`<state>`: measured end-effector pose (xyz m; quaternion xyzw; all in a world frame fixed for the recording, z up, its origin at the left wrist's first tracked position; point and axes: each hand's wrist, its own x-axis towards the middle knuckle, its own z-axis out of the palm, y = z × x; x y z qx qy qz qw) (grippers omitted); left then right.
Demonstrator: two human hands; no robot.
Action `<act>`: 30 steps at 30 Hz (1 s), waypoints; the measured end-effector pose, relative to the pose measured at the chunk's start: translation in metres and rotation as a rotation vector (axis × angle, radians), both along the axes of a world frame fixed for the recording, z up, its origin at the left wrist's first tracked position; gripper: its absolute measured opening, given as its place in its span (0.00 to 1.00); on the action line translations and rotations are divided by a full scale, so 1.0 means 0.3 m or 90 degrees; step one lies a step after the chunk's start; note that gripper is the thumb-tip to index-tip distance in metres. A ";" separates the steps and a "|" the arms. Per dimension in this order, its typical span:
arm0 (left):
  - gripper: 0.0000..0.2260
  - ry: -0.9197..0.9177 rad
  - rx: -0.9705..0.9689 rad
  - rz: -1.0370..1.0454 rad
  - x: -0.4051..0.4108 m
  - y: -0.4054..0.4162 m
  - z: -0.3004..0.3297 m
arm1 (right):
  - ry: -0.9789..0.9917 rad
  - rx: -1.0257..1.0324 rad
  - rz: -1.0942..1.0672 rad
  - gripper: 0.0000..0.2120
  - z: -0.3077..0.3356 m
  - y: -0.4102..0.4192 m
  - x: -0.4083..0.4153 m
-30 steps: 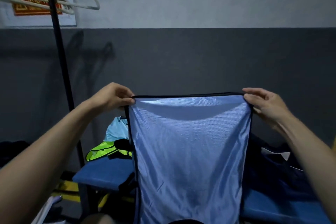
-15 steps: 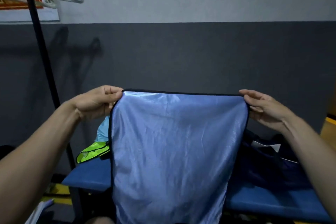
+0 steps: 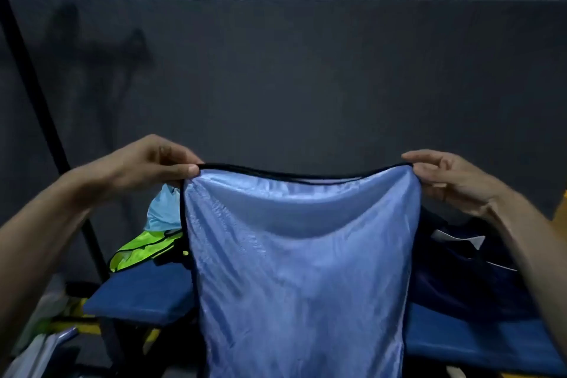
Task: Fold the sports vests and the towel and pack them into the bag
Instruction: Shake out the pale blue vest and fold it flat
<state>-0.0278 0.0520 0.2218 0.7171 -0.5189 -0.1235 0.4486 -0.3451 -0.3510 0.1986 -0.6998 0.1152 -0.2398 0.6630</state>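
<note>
Head view: the blue vest [image 3: 300, 261] hangs up in the air, not folded yet. The left hand [image 3: 147, 166] and right hand [image 3: 451, 181] pinch its top corners. A green vest [image 3: 138, 250] waits on the desk [image 3: 138, 301]; the dark bag [image 3: 466, 282] sits right.

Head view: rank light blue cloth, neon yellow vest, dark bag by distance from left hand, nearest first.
From the left hand:
1. Light blue cloth, just below the hand, on the bench's left end.
2. Neon yellow vest, lower still, in front of that cloth.
3. Dark bag, far across on the right, beyond the held blue vest.
</note>
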 end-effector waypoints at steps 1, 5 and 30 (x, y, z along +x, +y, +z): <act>0.11 0.007 0.006 -0.001 0.006 -0.001 -0.012 | 0.004 0.000 -0.014 0.20 -0.009 -0.010 0.013; 0.09 0.056 0.056 -0.021 0.059 0.008 -0.048 | 0.028 -0.014 -0.031 0.35 -0.033 -0.039 0.058; 0.02 0.378 -0.146 0.195 -0.338 -0.384 -0.231 | -0.013 -0.252 -0.245 0.08 -0.149 0.564 0.425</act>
